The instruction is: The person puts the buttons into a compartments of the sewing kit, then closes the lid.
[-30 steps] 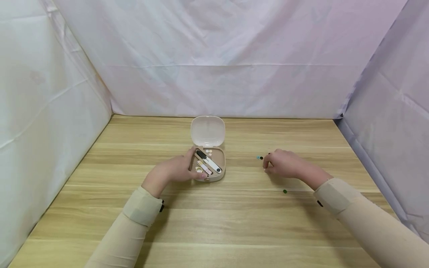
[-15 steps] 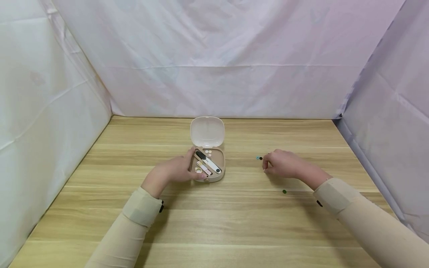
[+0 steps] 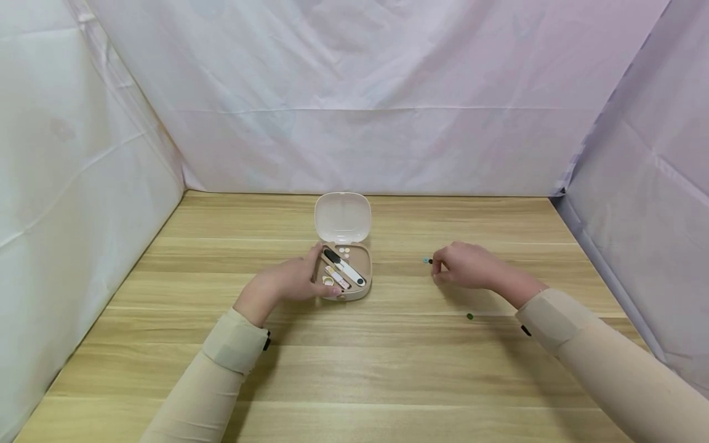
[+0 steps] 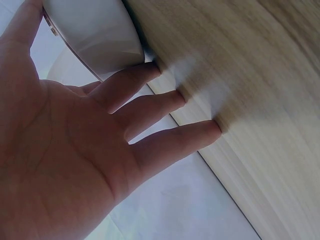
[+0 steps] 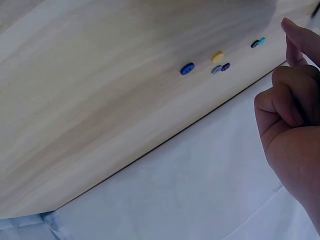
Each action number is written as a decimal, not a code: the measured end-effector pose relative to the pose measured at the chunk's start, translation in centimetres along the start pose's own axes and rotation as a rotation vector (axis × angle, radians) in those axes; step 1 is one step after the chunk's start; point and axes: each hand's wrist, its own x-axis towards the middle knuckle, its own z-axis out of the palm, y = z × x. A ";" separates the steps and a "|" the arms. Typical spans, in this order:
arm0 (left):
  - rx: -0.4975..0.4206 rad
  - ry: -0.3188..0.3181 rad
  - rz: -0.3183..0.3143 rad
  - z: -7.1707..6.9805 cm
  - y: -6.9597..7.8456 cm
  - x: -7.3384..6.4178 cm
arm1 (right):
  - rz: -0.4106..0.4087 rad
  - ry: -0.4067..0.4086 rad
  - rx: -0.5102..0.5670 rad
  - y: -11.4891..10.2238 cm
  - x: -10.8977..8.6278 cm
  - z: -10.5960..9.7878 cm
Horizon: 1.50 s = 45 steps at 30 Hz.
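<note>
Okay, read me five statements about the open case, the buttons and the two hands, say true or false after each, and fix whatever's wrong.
1. The lid of the case is raised. True.
2. The left hand is well apart from the case. False: it touches the case.
3. In the head view, the green button lies lower in the picture than the right hand. True.
4. The black-and-white tool lies outside the case. False: it lies inside.
5. In the right wrist view, all the buttons are one colour. False: a blue button and a yellow button both show.
</note>
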 end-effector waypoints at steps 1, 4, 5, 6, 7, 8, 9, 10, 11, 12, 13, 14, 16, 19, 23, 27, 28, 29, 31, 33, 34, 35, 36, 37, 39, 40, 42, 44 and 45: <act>0.001 0.000 -0.002 0.0 0.0 -0.1 | -0.002 0.006 -0.004 0.0 0.1 -0.1; 0.005 0.002 -0.003 -0.1 0.1 -0.1 | -0.009 0.020 -0.018 -0.2 0.4 -0.7; 0.005 0.002 -0.003 -0.1 0.1 -0.1 | -0.015 0.025 -0.023 -0.3 0.5 -0.9; 0.005 0.003 -0.003 -0.1 0.1 -0.1 | -0.017 0.029 -0.030 -0.4 0.6 -1.1; 0.005 0.003 -0.003 -0.1 0.1 -0.1 | -0.018 0.033 -0.033 -0.5 0.7 -1.3; 0.005 0.004 -0.002 -0.1 0.1 -0.1 | -0.022 0.037 -0.039 -0.7 0.8 -1.5; 0.004 0.003 -0.003 -0.1 0.1 -0.1 | -0.025 0.040 -0.043 -0.9 1.0 -1.7; 0.001 0.002 -0.002 -0.1 0.1 -0.1 | -0.028 0.045 -0.047 -1.0 1.1 -1.9; 0.000 0.001 -0.004 -0.1 0.0 -0.1 | -0.031 0.049 -0.048 -1.2 1.2 -2.1; 0.000 -0.001 -0.004 -0.1 0.0 0.0 | -0.034 0.052 -0.046 -1.4 1.4 -2.3; -0.002 -0.002 -0.005 0.0 0.0 0.0 | -0.039 0.055 -0.041 -1.7 1.6 -2.5; -0.004 -0.003 -0.006 0.0 0.0 0.0 | -0.041 0.056 -0.039 -1.9 1.7 -2.6; -0.006 -0.005 -0.008 0.0 -0.1 0.1 | -0.042 0.049 -0.036 -2.3 2.1 -2.9; -0.009 -0.005 -0.011 0.0 0.0 0.0 | -0.044 0.044 -0.037 -3.0 2.8 -3.3; -0.018 -0.009 -0.015 0.0 0.1 0.0 | -0.047 0.041 -0.021 -4.0 3.7 -3.9; -0.015 -0.010 -0.010 0.0 0.2 0.0 | -0.070 0.055 -0.008 -5.0 4.7 -4.5; -0.013 -0.009 -0.007 0.1 0.2 0.0 | -0.073 0.059 -0.011 -5.2 4.9 -4.6; -0.009 -0.008 -0.008 0.1 0.2 0.0 | -0.076 0.062 -0.013 -5.5 5.1 -4.7; -0.004 -0.004 -0.008 0.1 0.1 0.0 | -0.075 0.067 -0.018 -6.0 5.7 -4.9; -0.005 -0.002 -0.013 0.1 0.0 0.0 | -0.076 0.071 -0.020 -6.5 6.3 -5.0; -0.005 0.000 -0.013 0.1 0.0 0.0 | -0.075 0.073 -0.020 -6.8 6.6 -5.0; -0.007 0.002 -0.013 0.1 -0.1 0.0 | -0.078 0.074 -0.023 -7.1 6.9 -5.1; -0.006 0.004 -0.010 0.1 -0.1 0.0 | -0.081 0.076 -0.024 -7.4 7.2 -5.1; -0.007 0.006 -0.011 0.1 -0.2 0.1 | -0.085 0.081 -0.027 -7.6 7.5 -5.1; -0.005 0.009 -0.005 0.2 -0.2 0.2 | -0.088 0.085 -0.039 -8.2 8.0 -5.1; -0.003 0.011 -0.002 0.2 -0.3 0.2 | -0.088 0.084 -0.043 -8.5 8.2 -5.1; 0.000 0.012 0.001 0.2 -0.2 0.2 | -0.088 0.086 -0.053 -8.9 8.7 -4.9; 0.000 0.011 0.002 0.2 -0.1 0.3 | -0.089 0.090 -0.066 -9.3 9.1 -4.7; 0.004 0.011 0.005 0.2 0.0 0.3 | -0.087 0.092 -0.069 -9.4 9.3 -4.6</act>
